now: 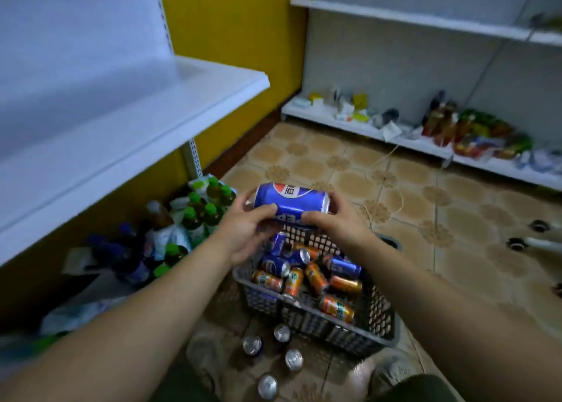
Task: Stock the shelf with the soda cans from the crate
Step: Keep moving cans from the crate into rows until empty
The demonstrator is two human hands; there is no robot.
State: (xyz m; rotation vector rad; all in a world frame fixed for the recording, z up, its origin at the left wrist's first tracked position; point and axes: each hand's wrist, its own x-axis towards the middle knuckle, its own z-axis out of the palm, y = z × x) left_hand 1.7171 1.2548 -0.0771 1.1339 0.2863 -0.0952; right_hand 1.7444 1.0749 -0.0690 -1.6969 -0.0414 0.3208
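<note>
A blue soda can (291, 199) lies on its side in the air above the grey plastic crate (319, 325). My left hand (243, 228) grips its left end and my right hand (334, 222) grips its right end. The crate on the floor holds several blue and orange cans (316, 277) lying loose. Several cans (270, 362) stand upright on the floor just in front of the crate. A white shelf (121, 128) runs along the left, bare on top.
Bottles with green caps (197, 210) and bags crowd the floor under the left shelf. A second white shelf unit (395, 134) at the back right carries boxes and snack packets. A thin cable (383, 173) trails over the patterned tile floor. My shoes (392, 374) are near the crate.
</note>
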